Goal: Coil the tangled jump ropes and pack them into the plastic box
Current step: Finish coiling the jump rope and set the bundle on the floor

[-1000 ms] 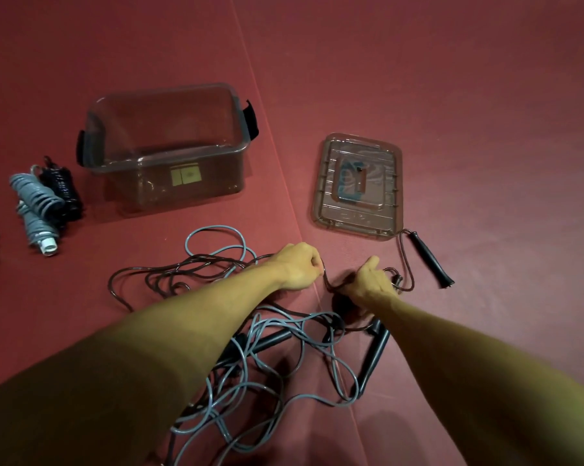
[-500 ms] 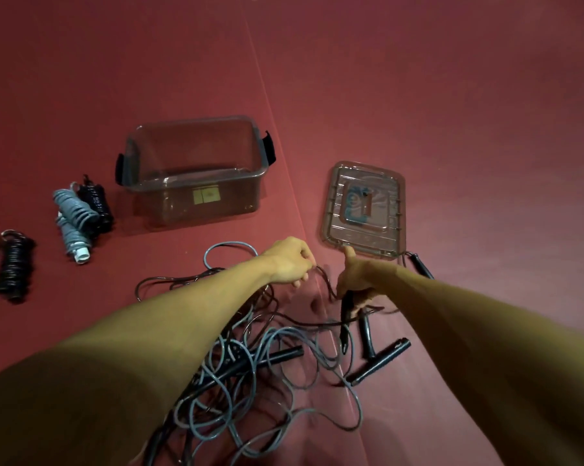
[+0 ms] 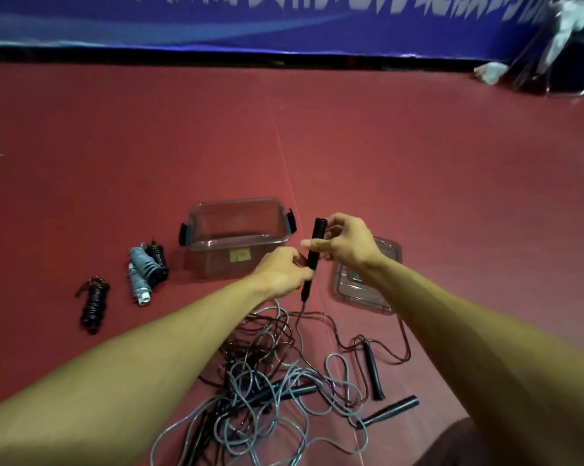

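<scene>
Surface: red matte floor (image 3: 452,183), smooth, with one thin seam (image 3: 285,163) running away from the camera. Far edge: a blue banner (image 3: 283,21) with blurred white lettering above a black strip. Top right corner: a heap of clear and white clutter (image 3: 536,55), too blurred to identify.

Box (image 3: 233,201): clear, brown-tinted plastic, rectangular with rounded corners, upright and open. Black clips on both short ends, a yellowish label on the near wall. Nothing is visible inside. Its lid (image 3: 354,292), of the same plastic and ribbed, lies flat to the right, partly under the right forearm.

Handle (image 3: 314,250): a black, slim cylinder held near upright in front of the box's right end. Left hand (image 3: 280,274) is curled round its lower part. Right hand (image 3: 346,243) pinches its upper part between thumb and fingers. A thin dark cord drops from its lower end.

Tangle (image 3: 267,364): grey-blue and dark brown cords, glossy, looped over each other on the floor near the camera. Three loose handles (image 3: 374,373), black, lie in and beside it.

Left of the box: a grey coil (image 3: 142,274) touches a black coil (image 3: 157,258). A second black coil (image 3: 94,306) lies apart, further left. All three are tightly wound.
</scene>
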Demonstrator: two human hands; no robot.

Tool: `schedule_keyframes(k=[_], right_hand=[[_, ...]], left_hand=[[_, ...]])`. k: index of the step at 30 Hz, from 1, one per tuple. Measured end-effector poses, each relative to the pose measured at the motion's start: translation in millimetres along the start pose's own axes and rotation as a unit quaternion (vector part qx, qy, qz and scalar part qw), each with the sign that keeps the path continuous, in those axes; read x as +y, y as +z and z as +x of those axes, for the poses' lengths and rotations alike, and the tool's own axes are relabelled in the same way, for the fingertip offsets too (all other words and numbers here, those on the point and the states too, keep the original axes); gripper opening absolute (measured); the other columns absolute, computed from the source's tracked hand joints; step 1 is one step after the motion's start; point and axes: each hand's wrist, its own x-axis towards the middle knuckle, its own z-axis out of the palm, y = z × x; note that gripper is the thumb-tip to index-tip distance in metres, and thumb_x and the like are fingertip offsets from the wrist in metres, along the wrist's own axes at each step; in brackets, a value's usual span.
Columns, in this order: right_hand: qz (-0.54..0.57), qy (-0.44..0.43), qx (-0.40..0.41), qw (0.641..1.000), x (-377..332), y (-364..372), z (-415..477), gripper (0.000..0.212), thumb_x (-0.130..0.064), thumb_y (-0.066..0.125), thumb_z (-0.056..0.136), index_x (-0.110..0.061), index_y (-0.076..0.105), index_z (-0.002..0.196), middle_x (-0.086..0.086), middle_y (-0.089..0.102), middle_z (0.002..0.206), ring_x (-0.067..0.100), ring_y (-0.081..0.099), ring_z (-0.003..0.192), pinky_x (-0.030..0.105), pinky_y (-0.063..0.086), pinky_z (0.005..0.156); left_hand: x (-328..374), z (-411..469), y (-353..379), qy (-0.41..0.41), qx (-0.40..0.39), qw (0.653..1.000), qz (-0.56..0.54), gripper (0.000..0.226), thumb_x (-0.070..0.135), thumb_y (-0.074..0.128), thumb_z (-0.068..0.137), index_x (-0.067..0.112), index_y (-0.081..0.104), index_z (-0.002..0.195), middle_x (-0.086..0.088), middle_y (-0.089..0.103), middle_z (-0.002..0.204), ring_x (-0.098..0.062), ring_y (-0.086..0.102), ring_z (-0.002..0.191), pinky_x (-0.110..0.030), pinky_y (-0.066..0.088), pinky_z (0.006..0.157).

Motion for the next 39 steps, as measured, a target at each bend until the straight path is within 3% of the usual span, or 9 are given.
schedule_keyframes(k=[4,12,16,19,23,27,29,33,39], right_hand=[[0.097,-0.053,0.048,0.993,-49,9,-22,0.034,-0.026,0.09,0.063,-0.014,0.062,0.079,0.006,0.065,0.073,0.018,0.06,0.059,0.031,0.048,0.057],[0.201,-0.145,0.066,0.966,-129,24,-75,0.025,-0.031,0.075,0.083,-0.008,0.069,0.091,-0.002,0.067,0.074,0.004,0.061,0.061,0.018,0.049,0.059],[0.149,-0.066,-0.041,0.986,-123,34,-84,0.041,-0.046,0.044,0.1,-0.013,0.065,0.087,0.003,0.07,0.084,0.011,0.065,0.067,0.023,0.051,0.067],[0.068,-0.045,-0.167,0.983,-116,42,-83,0.055,-0.056,0.037,0.098,-0.016,0.069,0.08,0.004,0.072,0.08,0.014,0.065,0.073,0.031,0.049,0.082],[-0.011,-0.108,-0.199,0.974,-121,44,-86,0.036,-0.038,0.049,0.1,-0.017,0.059,0.074,-0.002,0.057,0.063,0.009,0.048,0.056,0.028,0.039,0.062],[-0.125,-0.192,-0.053,0.972,-127,42,-86,0.04,-0.036,0.047,0.101,-0.019,0.061,0.068,-0.005,0.047,0.053,0.01,0.042,0.049,0.024,0.032,0.053],[-0.134,-0.208,-0.019,0.969,-128,41,-85,0.043,-0.037,0.047,0.1,-0.019,0.058,0.063,-0.005,0.043,0.05,0.007,0.039,0.045,0.021,0.03,0.049],[-0.091,-0.24,-0.015,0.966,-130,42,-83,0.045,-0.039,0.047,0.1,-0.022,0.057,0.06,-0.006,0.04,0.048,0.008,0.034,0.044,0.027,0.029,0.05],[0.084,-0.245,-0.011,0.966,-133,34,-88,0.045,-0.047,0.051,0.097,-0.023,0.065,0.062,-0.01,0.051,0.053,0.011,0.043,0.056,0.034,0.036,0.059]], left_hand=[[21,-41,-31,0.041,0.134,0.989,-0.039,0.025,0.033,0.072,0.086,0.012,0.069,0.099,-0.003,0.072,0.092,-0.021,0.066,0.086,-0.035,0.053,0.08],[38,-105,-72,0.103,0.289,0.943,-0.127,0.014,0.022,0.072,0.085,0.02,0.059,0.078,0.008,0.064,0.069,-0.008,0.058,0.061,-0.023,0.044,0.058],[27,-117,-94,0.087,0.314,0.899,-0.292,0.014,0.01,0.067,0.09,0.014,0.06,0.078,-0.005,0.07,0.077,-0.016,0.067,0.061,-0.036,0.057,0.071],[26,-123,-112,0.083,0.329,0.859,-0.384,0.013,0.005,0.065,0.091,0.007,0.061,0.079,-0.007,0.067,0.077,-0.008,0.067,0.057,-0.022,0.058,0.063],[18,-130,-119,0.042,0.293,0.851,-0.433,0.015,0.012,0.068,0.09,0.002,0.061,0.081,-0.01,0.067,0.071,-0.013,0.067,0.053,-0.022,0.059,0.059],[1,-129,-127,0.033,0.365,0.914,-0.172,0.034,0.038,0.071,0.087,0.009,0.063,0.07,-0.004,0.064,0.056,-0.02,0.062,0.05,-0.028,0.05,0.054],[-4,-130,-128,0.082,0.432,0.898,-0.011,0.026,0.04,0.07,0.086,0.018,0.064,0.073,0.002,0.062,0.066,-0.018,0.057,0.066,-0.032,0.045,0.065],[-5,-129,-125,0.207,0.355,0.904,0.119,0.032,0.044,0.055,0.089,0.025,0.065,0.112,0.007,0.055,0.102,-0.014,0.046,0.1,-0.027,0.033,0.089],[4,-137,-117,0.173,0.316,0.917,0.173,0.033,0.053,0.04,0.097,0.027,0.059,0.1,0.007,0.055,0.071,-0.029,0.056,0.078,-0.037,0.041,0.065]])
